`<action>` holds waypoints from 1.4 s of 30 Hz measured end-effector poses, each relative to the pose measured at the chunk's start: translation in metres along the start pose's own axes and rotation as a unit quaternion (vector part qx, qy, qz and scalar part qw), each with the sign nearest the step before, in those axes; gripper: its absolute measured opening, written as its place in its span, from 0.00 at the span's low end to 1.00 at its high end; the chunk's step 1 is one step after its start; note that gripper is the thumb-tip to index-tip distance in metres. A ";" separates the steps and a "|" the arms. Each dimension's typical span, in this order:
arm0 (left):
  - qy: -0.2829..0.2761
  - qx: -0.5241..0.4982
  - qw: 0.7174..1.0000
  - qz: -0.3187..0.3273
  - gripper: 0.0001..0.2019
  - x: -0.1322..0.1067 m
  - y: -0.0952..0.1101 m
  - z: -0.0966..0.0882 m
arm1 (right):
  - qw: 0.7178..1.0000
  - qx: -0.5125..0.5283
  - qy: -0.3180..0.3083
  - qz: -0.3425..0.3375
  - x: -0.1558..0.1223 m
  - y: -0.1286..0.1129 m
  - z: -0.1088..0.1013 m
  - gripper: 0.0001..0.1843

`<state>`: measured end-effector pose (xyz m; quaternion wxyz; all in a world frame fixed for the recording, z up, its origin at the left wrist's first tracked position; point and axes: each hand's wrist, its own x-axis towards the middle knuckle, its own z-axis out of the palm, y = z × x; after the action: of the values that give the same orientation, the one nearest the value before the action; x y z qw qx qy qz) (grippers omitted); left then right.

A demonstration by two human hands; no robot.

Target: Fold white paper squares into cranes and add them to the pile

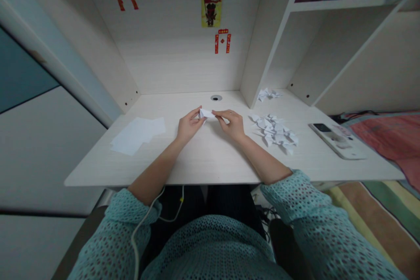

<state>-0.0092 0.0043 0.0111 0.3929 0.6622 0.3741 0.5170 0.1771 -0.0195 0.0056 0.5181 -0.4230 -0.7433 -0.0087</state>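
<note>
Folded white paper [206,114] sits at the centre of the scene, held up over the white desk [197,164] between two bare hands. Taking that paper as the middle of the dial, I see the left hand [189,126] just to its eight o'clock, thumb and fingertips pinching the near end. At about four o'clock the right hand [233,123] pinches the other end, its fingertips brought together on the paper. Both forearms come in from openwork turquoise sleeves [310,197] pushed up toward the elbows.

Loose white sheets [141,133] lie overlapping between eight and nine o'clock, well apart from the left hand. Over on the other side, between three and four, a heap of folded paper pieces [275,132] spreads beside the right hand, and a smaller cluster [269,94] sits between two and three, past the upright panel [274,30]. Farther out beyond the heap lies a flat white object [343,144] with a dark window. Round the one o'clock mark is a cable hole [216,98], and up at twelve a yellow sticker [211,4] is on the back panel [164,43].
</note>
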 end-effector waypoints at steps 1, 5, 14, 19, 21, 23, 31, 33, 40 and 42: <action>-0.001 0.008 1.000 0.002 0.29 0.000 0.000 0.000 | 1.000 0.009 -0.008 -0.008 0.001 -0.002 -0.001 0.17; -0.020 0.044 0.999 0.006 0.27 -0.003 -0.001 0.000 | 0.998 0.026 -0.045 -0.022 0.002 -0.006 -0.002 0.24; -0.046 0.041 0.997 0.043 0.20 -0.008 0.002 0.006 | 1.000 -0.022 -0.013 -0.010 -0.001 0.004 0.007 0.16; -0.041 0.042 0.998 0.016 0.20 -0.010 0.000 0.010 | 0.998 -0.038 -0.004 -0.045 -0.002 0.002 0.006 0.13; -0.037 0.048 0.998 0.014 0.19 -0.011 -0.001 0.011 | 0.998 -0.044 -0.005 -0.049 -0.002 0.002 0.007 0.12; -0.031 0.052 0.998 0.015 0.19 -0.011 -0.001 0.012 | 0.998 -0.045 -0.009 -0.050 -0.002 0.002 0.008 0.11; -0.006 0.052 0.998 0.031 0.26 -0.013 0.004 0.013 | 0.999 -0.025 -0.017 -0.028 -0.003 0.002 0.008 0.11; -0.002 0.060 0.997 0.041 0.29 -0.014 0.007 0.012 | 0.999 -0.023 -0.018 -0.023 -0.003 0.002 0.008 0.12; -0.029 0.090 0.995 0.039 0.19 -0.015 0.011 0.011 | 0.999 -0.035 -0.024 -0.029 -0.004 0.005 0.010 0.11; -0.023 0.079 0.996 0.041 0.18 -0.015 0.011 0.012 | 0.999 -0.030 -0.022 -0.033 -0.004 0.005 0.011 0.11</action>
<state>0.0008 -0.0153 0.0137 0.3267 0.7173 0.3770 0.4864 0.1723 -0.0143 -0.0046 0.4880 -0.4138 -0.7676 -0.0392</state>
